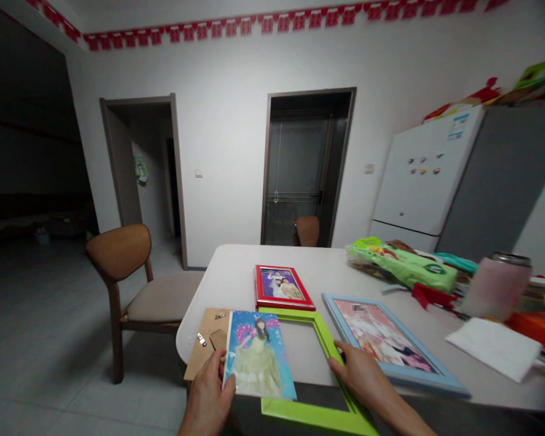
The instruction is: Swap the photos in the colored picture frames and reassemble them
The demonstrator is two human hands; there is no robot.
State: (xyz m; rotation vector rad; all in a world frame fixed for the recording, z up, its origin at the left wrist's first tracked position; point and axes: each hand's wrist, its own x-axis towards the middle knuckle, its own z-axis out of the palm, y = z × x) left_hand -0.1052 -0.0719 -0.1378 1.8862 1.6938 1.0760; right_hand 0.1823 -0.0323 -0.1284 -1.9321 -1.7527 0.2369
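My left hand (210, 392) is closed on the left edge of a photo print (258, 356) of a figure in a pale green dress, holding it over the left side of an empty lime-green picture frame (326, 345). Under the print's left edge lies a brown frame backing board (205, 343) with metal clips. My right hand (358, 370) rests on the green frame's right rail, fingers curled against it. A red-framed photo (282, 287) lies just beyond the green frame. A blue-framed photo (390, 343) lies to its right.
The white table (236, 266) also bears a green snack packet (402, 263), a pink metal-lidded cup (496, 284), a white napkin (495, 346) and a red object (431, 295). A wooden chair (136, 284) stands left; a white fridge (424, 175) behind right.
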